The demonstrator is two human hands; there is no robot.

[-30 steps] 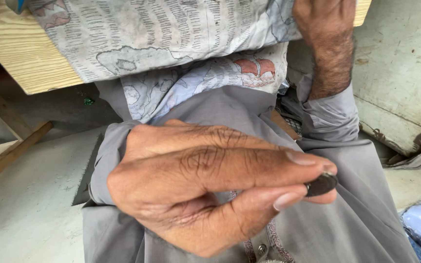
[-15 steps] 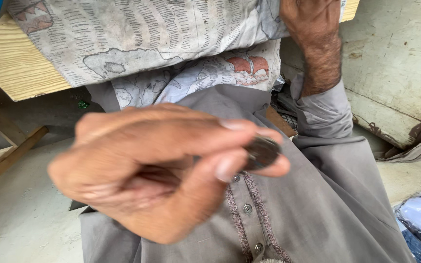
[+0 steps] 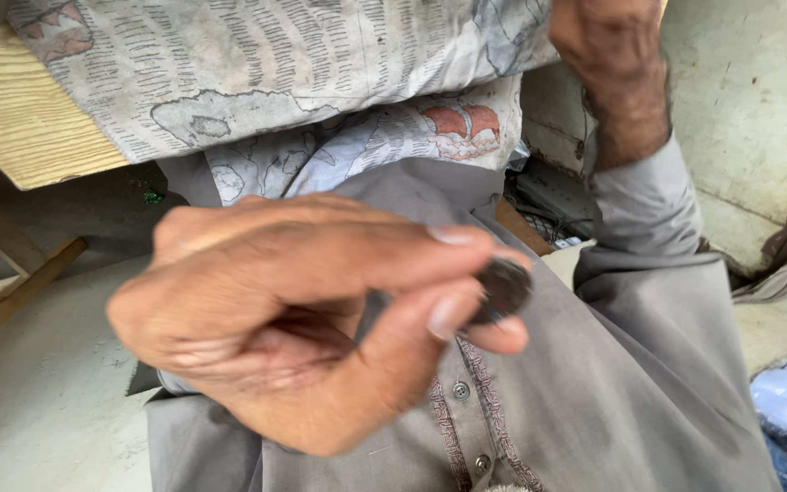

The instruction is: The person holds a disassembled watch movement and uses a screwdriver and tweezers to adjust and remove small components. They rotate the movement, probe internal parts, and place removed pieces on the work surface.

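Left hand (image 3: 302, 319), centre frame: thumb and fingertips pinch a small dark round disc (image 3: 503, 287) by its edge, held up close, face exposed for viewing. Right hand (image 3: 608, 55), upper right, on printed cloth (image 3: 257, 82); its fingers out of view, cannot tell.

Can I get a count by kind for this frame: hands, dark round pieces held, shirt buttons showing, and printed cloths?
Hands: 2 (left hand, right hand)
Dark round piece: 1, pinched in left fingertips
Shirt buttons: 2
Printed cloth: 1
Total: 6
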